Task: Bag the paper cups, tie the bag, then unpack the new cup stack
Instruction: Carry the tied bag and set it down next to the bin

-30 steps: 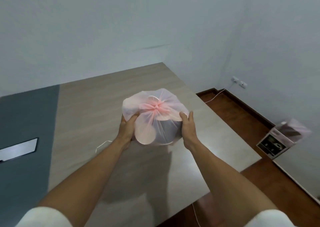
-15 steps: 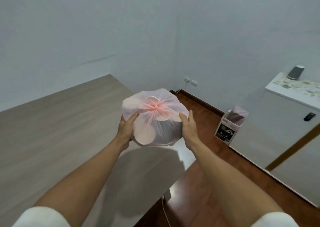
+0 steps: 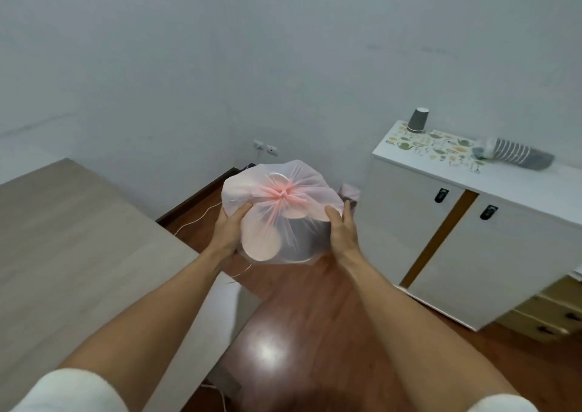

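Cradling the tied bag (image 3: 283, 210) (knot up), left hand (image 3: 228, 229) and right hand (image 3: 341, 230) curled round opposite sides, arms outstretched.

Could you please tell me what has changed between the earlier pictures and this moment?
The person has turned right, carrying the tied translucent pink plastic bag from above the wooden table out over the floor. A white cabinet with a wrapped stack of grey paper cups has come into view. The left hand and right hand hold the bag's sides as before; nothing was let go.

No text or label can be read anywhere.
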Available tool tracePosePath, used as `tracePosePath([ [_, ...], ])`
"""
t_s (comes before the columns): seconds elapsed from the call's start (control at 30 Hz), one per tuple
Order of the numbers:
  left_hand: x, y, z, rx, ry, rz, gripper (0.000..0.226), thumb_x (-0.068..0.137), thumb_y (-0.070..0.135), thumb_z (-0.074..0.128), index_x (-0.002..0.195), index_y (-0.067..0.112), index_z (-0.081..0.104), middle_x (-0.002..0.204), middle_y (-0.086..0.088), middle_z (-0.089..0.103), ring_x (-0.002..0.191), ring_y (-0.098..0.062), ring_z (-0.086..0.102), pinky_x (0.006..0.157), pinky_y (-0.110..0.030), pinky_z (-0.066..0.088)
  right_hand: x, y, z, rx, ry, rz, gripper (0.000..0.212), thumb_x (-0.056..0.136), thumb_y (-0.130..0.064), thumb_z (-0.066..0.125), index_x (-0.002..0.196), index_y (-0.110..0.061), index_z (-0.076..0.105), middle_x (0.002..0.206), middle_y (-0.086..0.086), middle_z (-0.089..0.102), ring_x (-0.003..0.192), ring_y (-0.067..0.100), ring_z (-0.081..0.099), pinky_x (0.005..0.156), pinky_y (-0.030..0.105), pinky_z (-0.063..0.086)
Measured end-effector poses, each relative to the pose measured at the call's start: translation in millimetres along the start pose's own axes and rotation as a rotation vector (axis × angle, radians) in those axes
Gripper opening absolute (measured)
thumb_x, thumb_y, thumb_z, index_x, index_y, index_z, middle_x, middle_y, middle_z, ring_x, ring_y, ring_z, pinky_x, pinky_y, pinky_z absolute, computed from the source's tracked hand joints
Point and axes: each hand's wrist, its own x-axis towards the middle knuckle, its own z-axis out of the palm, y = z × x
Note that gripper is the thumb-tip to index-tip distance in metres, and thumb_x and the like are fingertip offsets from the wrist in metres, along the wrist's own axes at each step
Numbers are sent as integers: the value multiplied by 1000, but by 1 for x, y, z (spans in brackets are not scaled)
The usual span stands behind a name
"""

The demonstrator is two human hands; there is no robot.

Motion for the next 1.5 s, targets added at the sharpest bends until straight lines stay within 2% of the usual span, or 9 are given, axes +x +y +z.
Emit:
tracePosePath([
  [0.2,59,-13,74,10,-63,-4,57,86,44,74,138,33,54,123,4,71,111,-20,69,93,-43,57,61,4,-44,-14,80,5,64,99,-29,57,157,-22,30,133,-13,44,121,7,44,102,24,34],
  [0.33,120,-17,116,25,-92,43,53,90,35,73,140,27,55,124,5,70,110,-12,68,85,-28,55,120,10,-53,-25,130,15,65,86,-42,59,145,-23,37,134,-3,53,120,17,53,102,34,43],
  [0.47,198,-24,146,27,-95,13,72,81,45,79,142,20,49,130,0,66,113,-17,68,98,-42,55,185,4,-51,-13,164,106,72,79,-49,58,140,-19,33,130,5,53,113,21,54,91,36,45],
  [0.57,257,-18,174,36,-28,-77,79,85,44,77,142,9,33,130,-3,54,109,-17,62,84,-35,55,248,-6,-43,-30,164,120,73,80,-50,59,143,-22,33,137,4,49,117,20,53,92,35,45],
  [0.8,391,-9,204,77,-44,-64,109,55,76,81,135,8,52,129,-9,64,112,-21,69,85,-38,61,377,-21,-17,-8,261,93,77,74,-56,59,142,-25,46,142,7,49,119,24,55,95,36,47],
  [1.07,494,-10,218,86,-30,-39,71,76,59,82,129,17,59,125,-4,70,111,-19,70,98,-49,56,490,-4,22,17,245,168,67,81,-50,53,144,-27,46,135,-2,61,126,22,54,116,50,35],
  [1.17,522,3,237,99,-120,26,25,98,26,65,121,17,68,118,-6,75,108,-19,72,92,-36,59,536,5,30,43,216,195,62,90,-41,53,148,-21,39,136,2,58,121,22,54,109,43,42],
  [1.27,563,2,252,62,-136,17,21,99,21,62,119,22,69,111,4,77,104,-13,73,81,-27,60,583,20,35,73,236,216,46,99,-27,52,141,-16,38,122,0,57,111,20,55,90,32,43],
  [1.5,678,-33,273,86,-85,-199,66,75,48,81,132,20,64,126,-5,71,110,-22,72,87,-40,60,680,52,55,94,294,358,45,90,-31,50,132,-17,46,123,8,60,111,29,56,87,38,44],
])
